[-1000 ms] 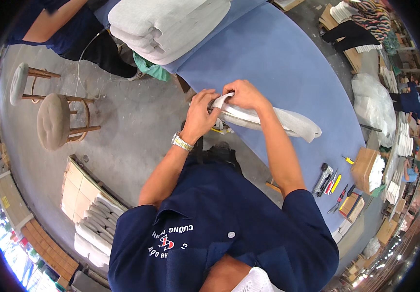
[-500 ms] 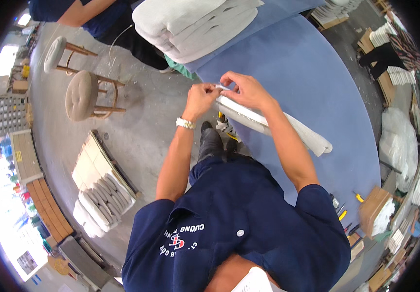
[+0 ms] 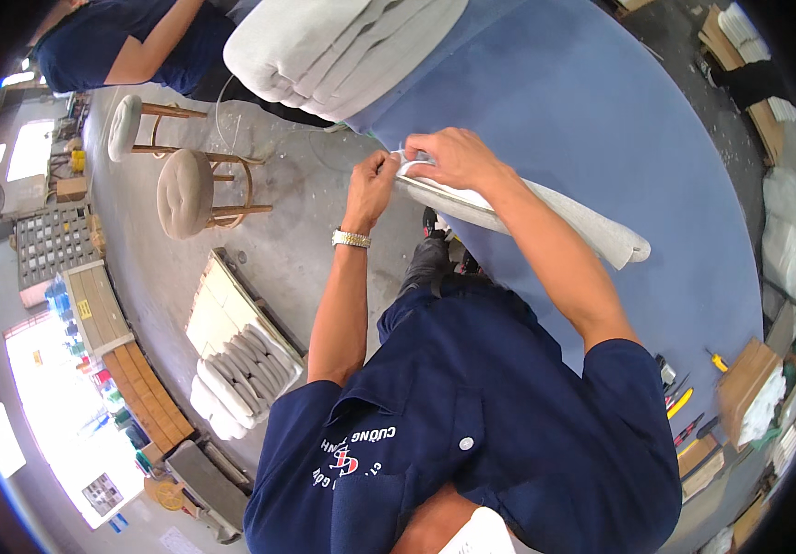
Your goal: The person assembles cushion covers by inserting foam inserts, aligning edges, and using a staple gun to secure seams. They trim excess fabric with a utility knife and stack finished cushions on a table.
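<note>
A long, curved, light grey fabric-covered pad (image 3: 596, 224) lies slanted on the blue-covered table (image 3: 582, 102), its pale edge turned toward me. At the pad's far left end, my left hand (image 3: 369, 191) is closed, fingertips pinching the white material there. My right hand (image 3: 459, 164) reaches over the same end, thumb and fingers curled onto the white edge. Between the two hands a bit of white material shows; their fingers hide its exact shape. My right forearm crosses above the middle of the pad.
Beyond my hands, a stack of light grey cushions (image 3: 342, 46) sits at the table's far left. A co-worker (image 3: 130, 55) stands behind it. Two padded stools (image 3: 185, 194) and a pallet with grey pads (image 3: 245, 369) are on the floor at left. Hand tools (image 3: 679, 402) lie at right.
The whole view has shifted, moving the stools and pallet rightward in the picture. Both hands stay at the pad's end, and my right fingers have curled further over it.
</note>
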`<action>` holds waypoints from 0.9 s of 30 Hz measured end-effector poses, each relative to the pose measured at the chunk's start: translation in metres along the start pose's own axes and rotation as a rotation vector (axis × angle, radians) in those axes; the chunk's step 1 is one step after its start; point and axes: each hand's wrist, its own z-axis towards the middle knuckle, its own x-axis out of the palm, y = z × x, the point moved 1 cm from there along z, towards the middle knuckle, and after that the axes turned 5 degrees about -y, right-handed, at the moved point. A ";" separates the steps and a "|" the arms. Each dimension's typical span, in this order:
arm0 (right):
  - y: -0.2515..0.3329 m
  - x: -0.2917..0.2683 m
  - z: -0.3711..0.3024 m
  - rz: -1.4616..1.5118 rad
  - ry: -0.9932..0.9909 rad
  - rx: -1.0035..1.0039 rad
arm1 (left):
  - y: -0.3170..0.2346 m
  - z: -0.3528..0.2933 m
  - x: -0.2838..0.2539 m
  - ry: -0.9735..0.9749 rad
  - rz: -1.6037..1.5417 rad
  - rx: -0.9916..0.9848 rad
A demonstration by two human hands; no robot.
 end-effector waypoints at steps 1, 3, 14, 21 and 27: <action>0.000 0.005 0.000 -0.033 -0.063 -0.028 | 0.002 -0.002 0.001 0.000 -0.027 -0.007; 0.003 0.019 -0.005 -0.103 -0.188 -0.084 | 0.008 -0.007 0.002 -0.003 -0.081 -0.021; 0.029 0.053 -0.023 -0.130 -0.379 -0.202 | 0.043 -0.032 -0.004 -0.021 -0.306 0.000; 0.029 0.055 -0.025 -0.306 -0.332 -0.294 | 0.039 -0.038 -0.003 0.004 -0.421 -0.044; 0.025 0.050 -0.021 -0.265 -0.376 -0.311 | 0.035 -0.035 -0.001 0.010 -0.378 -0.018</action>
